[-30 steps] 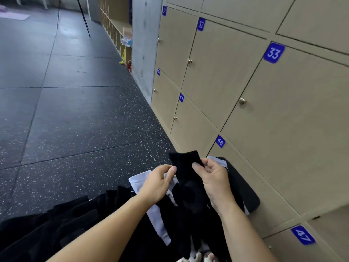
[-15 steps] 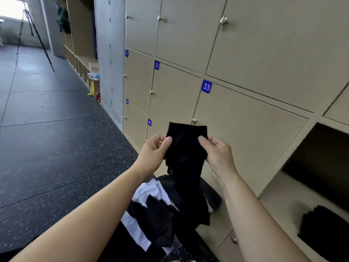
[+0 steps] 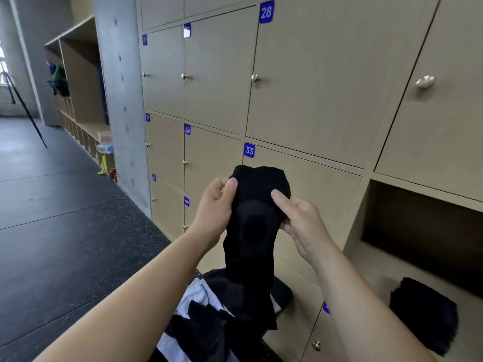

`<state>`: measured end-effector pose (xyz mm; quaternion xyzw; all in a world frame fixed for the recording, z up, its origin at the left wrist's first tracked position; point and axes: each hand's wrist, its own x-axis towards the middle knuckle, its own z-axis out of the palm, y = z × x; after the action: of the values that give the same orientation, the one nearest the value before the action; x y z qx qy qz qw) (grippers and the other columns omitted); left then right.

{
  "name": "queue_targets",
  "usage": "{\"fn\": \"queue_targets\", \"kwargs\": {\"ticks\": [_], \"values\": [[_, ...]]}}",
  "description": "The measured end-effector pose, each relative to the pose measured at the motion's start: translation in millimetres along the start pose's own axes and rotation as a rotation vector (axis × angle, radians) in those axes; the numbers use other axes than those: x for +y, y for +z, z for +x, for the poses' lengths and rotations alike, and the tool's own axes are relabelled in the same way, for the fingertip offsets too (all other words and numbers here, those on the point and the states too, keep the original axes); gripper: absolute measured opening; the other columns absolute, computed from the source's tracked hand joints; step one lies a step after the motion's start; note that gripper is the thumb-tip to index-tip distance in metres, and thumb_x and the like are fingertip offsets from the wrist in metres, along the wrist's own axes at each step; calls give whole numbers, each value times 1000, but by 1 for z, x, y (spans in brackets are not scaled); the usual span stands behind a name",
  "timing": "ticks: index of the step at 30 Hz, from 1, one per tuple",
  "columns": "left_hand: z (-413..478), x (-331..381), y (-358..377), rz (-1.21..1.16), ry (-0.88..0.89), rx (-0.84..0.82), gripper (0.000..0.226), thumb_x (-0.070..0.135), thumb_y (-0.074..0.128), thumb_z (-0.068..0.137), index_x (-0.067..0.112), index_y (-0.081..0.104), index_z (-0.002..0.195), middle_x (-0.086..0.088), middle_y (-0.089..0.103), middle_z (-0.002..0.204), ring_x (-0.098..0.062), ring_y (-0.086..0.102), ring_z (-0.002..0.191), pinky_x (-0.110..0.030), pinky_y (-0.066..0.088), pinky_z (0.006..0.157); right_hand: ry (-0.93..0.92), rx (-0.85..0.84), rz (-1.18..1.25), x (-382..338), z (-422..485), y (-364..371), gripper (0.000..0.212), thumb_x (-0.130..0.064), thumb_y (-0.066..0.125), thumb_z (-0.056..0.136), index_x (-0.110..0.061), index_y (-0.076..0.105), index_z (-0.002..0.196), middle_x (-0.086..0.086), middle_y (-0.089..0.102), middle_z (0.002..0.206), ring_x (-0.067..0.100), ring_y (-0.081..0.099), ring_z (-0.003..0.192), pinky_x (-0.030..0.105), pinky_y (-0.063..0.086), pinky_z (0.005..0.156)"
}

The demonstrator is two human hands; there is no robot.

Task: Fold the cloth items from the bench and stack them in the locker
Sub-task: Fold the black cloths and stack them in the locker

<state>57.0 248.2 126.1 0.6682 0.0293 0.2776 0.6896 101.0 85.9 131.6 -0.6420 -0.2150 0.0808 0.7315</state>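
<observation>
1. Left hand (image 3: pixel 217 202) pinches the black cloth (image 3: pixel 251 231) at its upper left edge, thumb on the front.
2. Right hand (image 3: pixel 300 218) grips the cloth's right edge, fingers curled behind it.
3. The cloth is held up in front of locker door 33 (image 3: pixel 300 184), with its lower end hanging over the pile.
4. Black-and-white cloth pile (image 3: pixel 203 309) lies on the dark tabletop (image 3: pixel 283 293).
5. Open locker (image 3: pixel 418 218) is at right, with a folded black stack (image 3: pixel 423 309) inside.

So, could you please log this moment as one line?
left hand: pinches black cloth | right hand: pinches black cloth | black cloth: hanging | open locker: black stack inside | bench: cloth pile
</observation>
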Motion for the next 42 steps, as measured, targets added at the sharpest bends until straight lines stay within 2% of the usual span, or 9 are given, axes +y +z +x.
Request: {"fn": "queue_targets", "kwargs": {"ticks": [10, 13, 16, 21, 24, 29, 32, 36, 42], "values": [[-2, 3, 7, 23, -14, 140, 26, 36, 48, 102, 12, 59, 99, -20, 67, 98, -26, 63, 86, -53, 54, 83, -108, 125, -76, 14, -12, -5, 40, -21, 63, 92, 18, 57, 87, 22, 62, 78, 26, 60, 74, 38, 50, 68], [-7, 2, 6, -81, -253, 32, 54, 57, 47, 95, 7, 65, 105, -16, 67, 94, -25, 62, 86, -35, 51, 70, -151, 144, -52, 10, -10, -6, 23, -15, 59, 94, 6, 70, 93, 22, 71, 88, 22, 68, 79, 33, 55, 71], [-12, -5, 2, -82, -442, -185, 73, 77, 55, 75, 11, 71, 102, -5, 67, 98, -18, 65, 94, -29, 50, 79, -173, 159, -20, 8, -7, -8, 19, -13, 57, 95, -3, 73, 91, 10, 74, 84, 15, 69, 76, 24, 54, 66], [-20, -10, 5, -89, -240, -208, 17, 19, 60, 95, 13, 74, 100, 0, 73, 84, -8, 64, 74, -15, 48, 62, -86, 35, -18, 3, -5, -24, 16, -17, 62, 91, -7, 72, 97, 9, 74, 90, 19, 70, 83, 30, 55, 72], [-19, -11, 5, -105, -151, -136, 16, 16, 61, 94, 8, 73, 102, -7, 76, 91, -12, 69, 80, -19, 53, 68, -8, -84, -54, 2, -8, -35, 16, -3, 62, 87, 0, 69, 102, 12, 73, 90, 22, 68, 81, 26, 53, 68], [-23, -12, 9, 23, 15, 11, 25, 20, 68, 90, -5, 66, 86, -11, 63, 75, -16, 57, 71, -22, 47, 61, -55, 54, -128, -2, -11, -47, 10, 0, 60, 88, 10, 63, 88, 9, 59, 66, 16, 52, 62, 21, 47, 59], [-22, -7, 13, 136, 87, 80, 23, 28, 74, 86, 8, 66, 78, -4, 58, 91, -16, 56, 80, -22, 44, 68, -110, 92, -137, -6, -13, -51, 13, -5, 62, 88, 8, 64, 87, 8, 57, 70, 12, 49, 64, 20, 44, 63], [-20, 8, 22, 43, 97, -29, 7, 20, 70, 89, 14, 72, 86, 1, 73, 93, -9, 67, 84, -16, 52, 70, -188, 138, -175, -15, -12, -51, 20, -14, 60, 92, 4, 64, 83, -1, 59, 70, -2, 51, 62, 7, 41, 63], [-10, 18, 29, -48, 57, -54, 8, 6, 67, 88, 8, 74, 91, -12, 76, 90, -26, 71, 91, -38, 57, 86, -193, 209, -147, -30, 1, -49, 17, -17, 57, 94, -7, 64, 82, -2, 63, 76, -1, 57, 71, 14, 46, 73]]}}
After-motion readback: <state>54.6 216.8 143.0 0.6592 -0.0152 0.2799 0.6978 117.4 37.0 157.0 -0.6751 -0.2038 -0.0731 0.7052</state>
